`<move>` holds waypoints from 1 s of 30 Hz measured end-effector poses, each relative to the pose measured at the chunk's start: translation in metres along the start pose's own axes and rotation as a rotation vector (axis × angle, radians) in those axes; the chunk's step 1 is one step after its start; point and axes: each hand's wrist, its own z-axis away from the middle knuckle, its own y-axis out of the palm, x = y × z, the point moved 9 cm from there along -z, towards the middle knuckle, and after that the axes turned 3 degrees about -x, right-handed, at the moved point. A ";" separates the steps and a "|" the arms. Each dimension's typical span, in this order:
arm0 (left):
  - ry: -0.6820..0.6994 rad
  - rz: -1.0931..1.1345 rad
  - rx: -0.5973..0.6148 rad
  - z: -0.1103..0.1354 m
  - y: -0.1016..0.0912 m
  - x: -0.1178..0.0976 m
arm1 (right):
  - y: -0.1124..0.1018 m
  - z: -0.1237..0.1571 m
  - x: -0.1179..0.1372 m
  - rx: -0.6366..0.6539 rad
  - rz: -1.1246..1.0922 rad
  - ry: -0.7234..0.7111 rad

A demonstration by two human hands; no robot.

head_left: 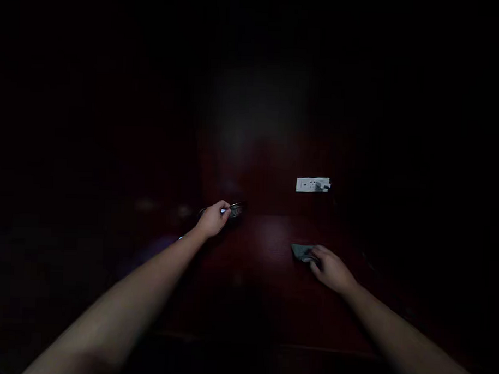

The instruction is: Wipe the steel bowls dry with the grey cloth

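In the dim head view, my left hand is closed at the back left of a dark red table. Thumb and fingers pinch a dark object with a thin shiny rim; part of it lies behind the hand, and its kind is too dark to make out. To the right, my right hand has its fingers closed on a grey-green cloth. The cloth is bunched under the fingertips and lies against the tabletop, its loose end pointing left.
A white power strip or socket panel with a plug in it is at the back right, beyond the table surface. Faint, blurred shapes stand left of my left forearm. The table's front edge runs across the bottom. Deep shadow covers the sides.
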 end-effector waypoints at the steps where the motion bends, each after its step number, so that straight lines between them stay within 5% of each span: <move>1: 0.064 0.028 -0.011 0.012 0.006 -0.026 | -0.012 0.000 0.000 -0.060 -0.031 0.061; 5: 0.281 0.120 0.006 0.057 0.040 -0.115 | -0.045 -0.004 -0.005 -0.248 -0.120 0.216; 8: 0.411 0.156 0.091 0.078 0.078 -0.155 | -0.048 -0.012 -0.020 -0.324 -0.221 0.347; 12: 0.492 0.191 0.165 0.081 0.116 -0.170 | -0.030 -0.030 -0.031 -0.232 -0.359 0.420; 16: 0.457 0.282 0.094 0.068 0.124 -0.160 | -0.015 -0.042 -0.034 -0.152 -0.383 0.444; 18: 0.324 0.402 0.001 0.060 0.120 -0.145 | -0.012 -0.046 -0.035 -0.162 -0.383 0.438; 21: -0.133 0.807 -0.088 0.052 0.127 -0.101 | -0.005 -0.053 -0.031 -0.188 -0.389 0.405; 24: -0.506 1.298 0.183 0.060 0.168 -0.092 | 0.009 -0.060 -0.021 -0.184 -0.365 0.359; 30: -0.697 1.634 0.438 0.077 0.190 -0.102 | 0.021 -0.055 -0.005 -0.217 -0.191 0.289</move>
